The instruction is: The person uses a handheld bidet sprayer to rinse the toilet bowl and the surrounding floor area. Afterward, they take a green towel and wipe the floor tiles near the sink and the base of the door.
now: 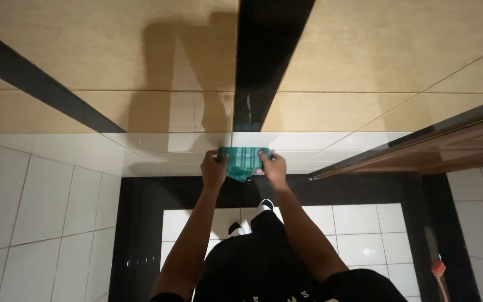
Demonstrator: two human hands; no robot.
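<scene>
A green plaid cloth is pressed flat against the tiled wall in front of me, at the seam between the white lower tiles and the beige upper tiles. My left hand grips its left edge and my right hand grips its right edge, stretching it between them. Both arms reach straight forward from my body. Below them I see my dark clothes and white shoes.
A black vertical tile stripe runs up the wall above the cloth. A brown wooden door frame stands at the right. The floor has white tiles with a black border. A red brush-like object lies at the lower right.
</scene>
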